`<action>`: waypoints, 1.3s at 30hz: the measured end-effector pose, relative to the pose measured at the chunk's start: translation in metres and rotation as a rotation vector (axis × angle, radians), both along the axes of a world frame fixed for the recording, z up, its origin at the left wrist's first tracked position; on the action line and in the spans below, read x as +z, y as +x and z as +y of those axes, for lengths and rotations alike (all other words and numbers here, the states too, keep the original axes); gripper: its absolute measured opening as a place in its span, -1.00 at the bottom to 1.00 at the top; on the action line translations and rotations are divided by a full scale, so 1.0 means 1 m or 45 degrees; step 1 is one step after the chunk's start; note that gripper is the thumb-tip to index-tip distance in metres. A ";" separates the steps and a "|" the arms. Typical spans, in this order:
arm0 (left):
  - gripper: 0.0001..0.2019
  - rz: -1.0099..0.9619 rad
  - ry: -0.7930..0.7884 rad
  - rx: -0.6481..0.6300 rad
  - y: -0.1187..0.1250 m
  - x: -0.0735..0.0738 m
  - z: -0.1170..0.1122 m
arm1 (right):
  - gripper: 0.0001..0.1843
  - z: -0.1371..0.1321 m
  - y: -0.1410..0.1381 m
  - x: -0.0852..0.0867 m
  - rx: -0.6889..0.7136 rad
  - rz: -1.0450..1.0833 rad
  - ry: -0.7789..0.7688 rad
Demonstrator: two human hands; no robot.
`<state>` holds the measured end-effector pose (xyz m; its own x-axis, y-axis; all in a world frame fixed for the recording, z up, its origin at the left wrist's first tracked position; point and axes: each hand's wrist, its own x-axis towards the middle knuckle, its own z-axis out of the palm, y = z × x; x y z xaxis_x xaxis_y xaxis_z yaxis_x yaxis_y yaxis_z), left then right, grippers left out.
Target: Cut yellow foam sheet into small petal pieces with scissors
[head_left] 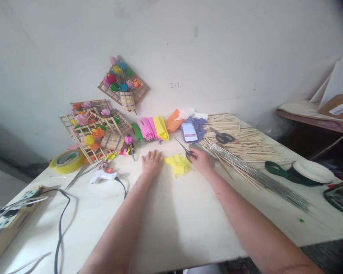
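My left hand (152,163) lies flat on the white table, palm down with the fingers stretched out, holding nothing. Just to its right is a small pile of yellow crepe paper pieces (177,165). On the pile's other side, my right hand (201,160) is closed round the handles of a pair of scissors (184,146). Their blades point away and to the left, above the paper. Part of the handles is hidden by my fingers.
Rolled coloured paper (148,128) and a phone (189,131) lie behind. To the right are wooden sticks (246,140), metal wires (263,180) and other scissors (224,137). Flower frames (94,129), tape (68,160), a glue gun (103,176) and a power strip (14,213) stand left.
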<state>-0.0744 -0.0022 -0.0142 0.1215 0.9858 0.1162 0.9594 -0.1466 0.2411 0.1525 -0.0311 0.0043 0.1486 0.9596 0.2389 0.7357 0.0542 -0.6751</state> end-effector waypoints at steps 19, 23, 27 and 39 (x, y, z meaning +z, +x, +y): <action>-0.56 0.016 0.081 -0.019 -0.031 0.008 -0.011 | -0.52 -0.012 -0.025 0.004 -0.028 -0.294 -0.150; -0.61 0.067 0.133 0.042 -0.031 0.007 -0.012 | -0.54 -0.014 -0.032 0.001 0.009 -0.098 -0.097; -0.60 0.052 0.229 0.073 -0.028 0.016 -0.015 | -0.53 -0.004 -0.028 -0.007 -0.007 0.378 0.051; -0.56 -0.291 0.125 0.038 0.036 0.031 -0.041 | -0.48 0.017 -0.018 -0.027 0.052 0.908 0.148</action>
<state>-0.0389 -0.0430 0.0167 0.0518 0.9712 0.2324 0.8859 -0.1521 0.4383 0.1349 -0.0138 -0.0232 0.2712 0.9420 0.1977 0.1141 0.1725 -0.9784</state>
